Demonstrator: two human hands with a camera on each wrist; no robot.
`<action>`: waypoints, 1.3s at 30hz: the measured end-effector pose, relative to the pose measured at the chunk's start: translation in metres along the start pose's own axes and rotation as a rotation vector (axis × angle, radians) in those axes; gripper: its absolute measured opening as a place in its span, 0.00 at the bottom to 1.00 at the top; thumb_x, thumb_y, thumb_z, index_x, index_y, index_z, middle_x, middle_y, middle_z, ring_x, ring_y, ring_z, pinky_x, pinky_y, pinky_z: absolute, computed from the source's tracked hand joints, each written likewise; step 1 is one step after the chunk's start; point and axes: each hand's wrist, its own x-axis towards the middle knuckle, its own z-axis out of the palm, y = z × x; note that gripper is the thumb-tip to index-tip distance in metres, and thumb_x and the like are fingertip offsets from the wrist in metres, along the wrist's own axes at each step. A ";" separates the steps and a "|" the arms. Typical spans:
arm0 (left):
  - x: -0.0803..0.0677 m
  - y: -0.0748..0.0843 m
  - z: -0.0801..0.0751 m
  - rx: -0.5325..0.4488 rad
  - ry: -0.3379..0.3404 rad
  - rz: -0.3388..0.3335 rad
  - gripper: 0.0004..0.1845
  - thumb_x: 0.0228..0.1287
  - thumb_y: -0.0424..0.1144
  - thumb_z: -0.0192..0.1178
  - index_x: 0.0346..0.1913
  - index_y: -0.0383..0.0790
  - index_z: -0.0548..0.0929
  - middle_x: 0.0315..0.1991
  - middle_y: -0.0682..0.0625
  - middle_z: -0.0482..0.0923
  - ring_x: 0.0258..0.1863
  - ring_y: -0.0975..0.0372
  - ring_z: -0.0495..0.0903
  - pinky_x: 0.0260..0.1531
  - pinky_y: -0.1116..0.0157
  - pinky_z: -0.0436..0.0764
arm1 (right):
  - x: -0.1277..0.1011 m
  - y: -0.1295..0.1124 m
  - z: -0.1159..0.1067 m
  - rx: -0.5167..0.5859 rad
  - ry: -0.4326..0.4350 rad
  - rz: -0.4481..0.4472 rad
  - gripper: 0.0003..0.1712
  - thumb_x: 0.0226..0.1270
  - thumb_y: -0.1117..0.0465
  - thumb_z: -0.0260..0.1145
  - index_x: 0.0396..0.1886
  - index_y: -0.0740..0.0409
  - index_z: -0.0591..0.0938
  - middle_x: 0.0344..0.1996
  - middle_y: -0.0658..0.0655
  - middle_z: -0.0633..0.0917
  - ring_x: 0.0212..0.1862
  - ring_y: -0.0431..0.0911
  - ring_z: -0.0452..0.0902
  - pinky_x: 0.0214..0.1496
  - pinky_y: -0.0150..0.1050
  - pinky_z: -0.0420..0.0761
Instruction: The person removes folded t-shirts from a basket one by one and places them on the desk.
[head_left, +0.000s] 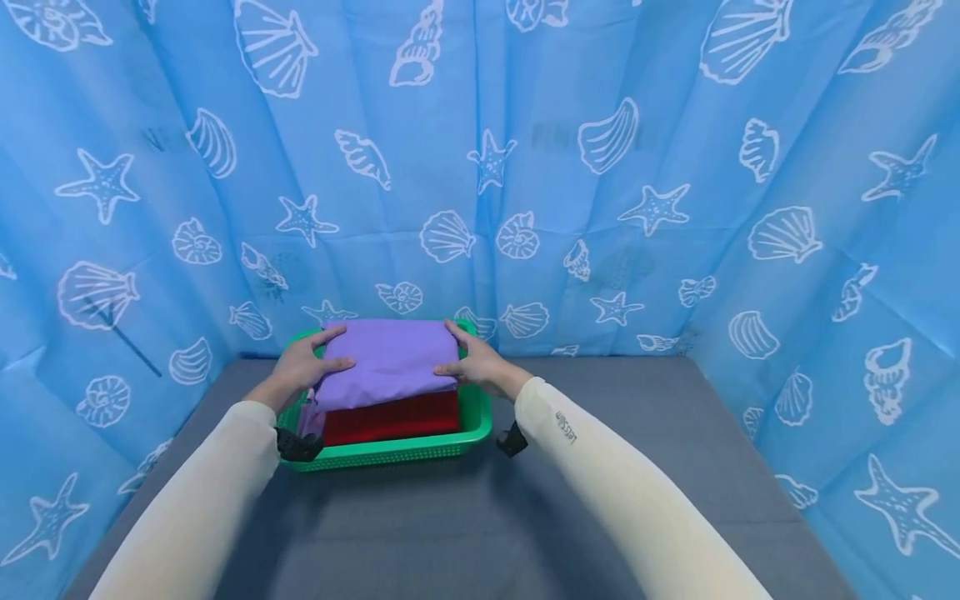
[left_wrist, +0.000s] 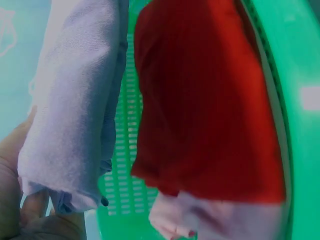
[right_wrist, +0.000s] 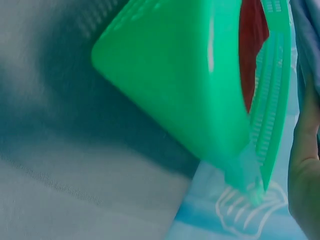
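Both hands hold a folded purple cloth (head_left: 390, 358) above a green plastic basket (head_left: 382, 454). My left hand (head_left: 298, 367) grips its left edge, and my right hand (head_left: 482, 365) grips the right edge. In the left wrist view, the purple cloth (left_wrist: 75, 105) looks thick and layered, apart from the folded red cloth (left_wrist: 200, 100) lying in the basket. A pale pinkish cloth (left_wrist: 225, 220) shows at the red one's end. In the right wrist view only part of my right hand (right_wrist: 306, 170) is visible, along the cloth's edge.
The basket stands on a grey table surface (head_left: 600, 467), near its back edge. Behind it and at both sides hangs a blue curtain (head_left: 540, 208) printed with white shells and starfish. The basket has slotted walls and a raised rim (right_wrist: 215, 75).
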 end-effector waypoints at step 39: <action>0.050 0.044 0.118 -0.195 -0.063 -0.015 0.39 0.66 0.45 0.64 0.77 0.54 0.59 0.79 0.40 0.46 0.78 0.46 0.43 0.71 0.48 0.61 | -0.038 0.041 -0.108 -0.031 0.128 0.102 0.53 0.66 0.70 0.66 0.80 0.42 0.46 0.79 0.62 0.47 0.65 0.61 0.70 0.57 0.51 0.80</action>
